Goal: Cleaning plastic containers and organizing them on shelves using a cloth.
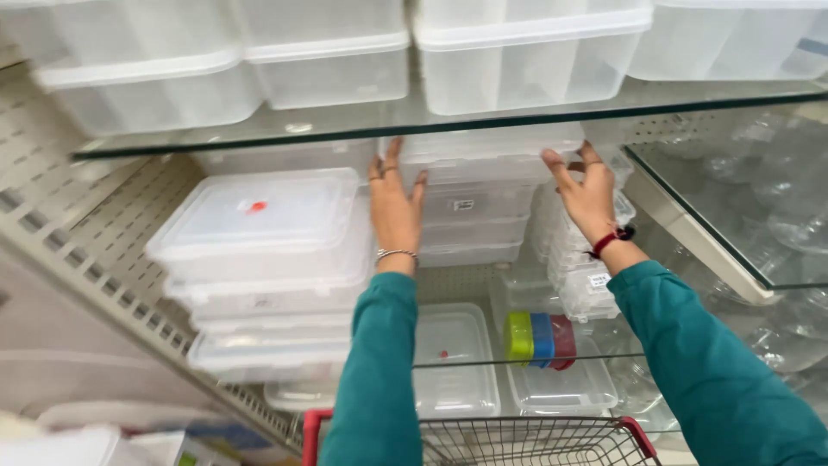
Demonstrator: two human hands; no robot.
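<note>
Top-shelf boxes (526,60) cropped by upper edge; basket (526,440) cut off below.

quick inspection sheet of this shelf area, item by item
surface: glass shelf above, a lower glass shelf under the stacks
job's things: middle stack of clear lidded containers, a hand pressed flat on each side
clutter: left stack of clear containers; green, blue and red small boxes on the lowest level
grippers: left hand open, with rings and bracelet; right hand open, red wrist band
cables: nothing seen
surroundings: red-handled wire basket below; perforated back panel; glassware at right
</note>
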